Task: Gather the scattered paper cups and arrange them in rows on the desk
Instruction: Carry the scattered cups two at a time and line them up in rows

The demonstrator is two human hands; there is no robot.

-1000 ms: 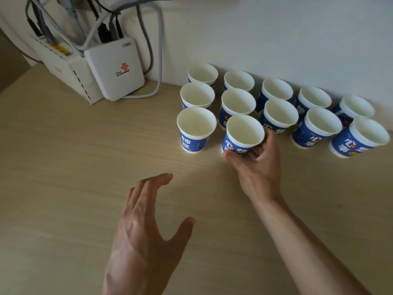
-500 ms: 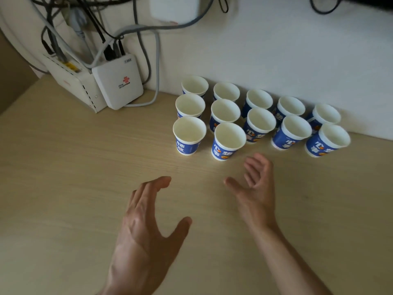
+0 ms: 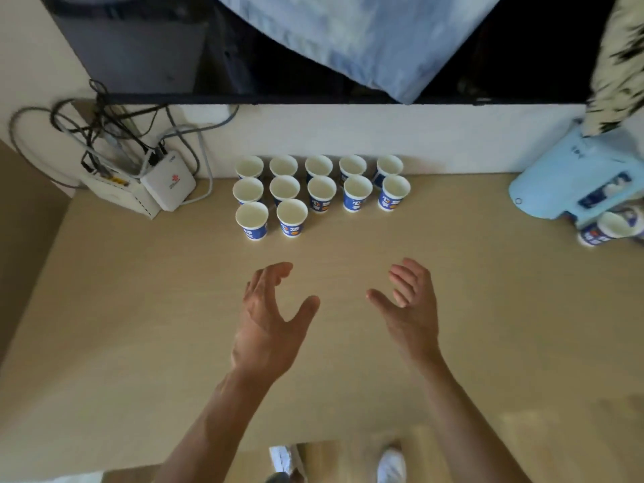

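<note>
Several blue-and-white paper cups (image 3: 320, 190) stand upright in rows against the back wall of the wooden desk (image 3: 139, 308). The front row holds two cups, the right one (image 3: 292, 217) beside the left one (image 3: 251, 221). More cups (image 3: 608, 230) lie at the desk's far right, partly under a light blue bag. My left hand (image 3: 270, 318) and my right hand (image 3: 407, 305) hover over the desk in front of the rows, fingers spread and relaxed, holding nothing.
A white router (image 3: 168, 180) with tangled cables (image 3: 104, 134) sits at the back left. A light blue bag (image 3: 571, 183) lies at the right edge. A dark screen (image 3: 244, 47) hangs above the wall. The desk's front edge is near the bottom.
My right hand let go of the front-row cup and drew back toward me. The view pulled back and up, showing the whole desk. My left hand stayed open.
</note>
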